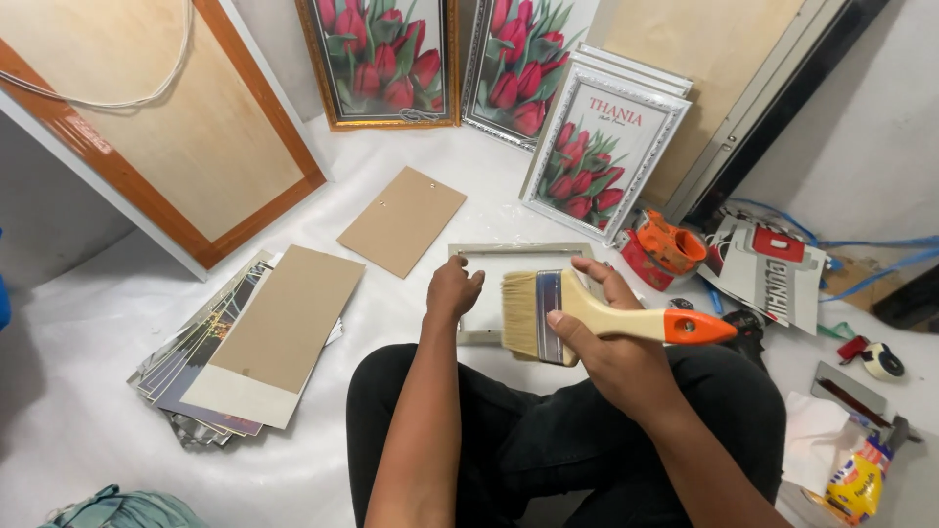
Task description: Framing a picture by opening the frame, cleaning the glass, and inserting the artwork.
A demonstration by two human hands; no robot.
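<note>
Pale bristles of a wide paintbrush (533, 313) hung just over the small silver-white picture frame (518, 256) that lay flat on the white sheeted floor (88, 411), straight ahead at twelve o'clock of the seated person's knees. The step in hand looked like dusting the frame's face with a dry brush. The right hand (611, 337) gripped the brush with its fingers (597, 274) curled shut around the wooden handle near the metal band, thumb underneath, the orange handle end pointing to three o'clock. The left hand (452, 293) was closed into a loose fist, knuckles resting on the frame's left edge and pinning it. The next sweep would seem to call for steady pressure from that fist, so the light frame did not skid, and for bristles drawn flat across the surface.

At nine o'clock sat a stack of prints (196, 367) under a brown backing board (289, 318); a second board (403, 220) lay at eleven o'clock. Framed tulip pictures (602, 147) leaned at one o'clock.
</note>
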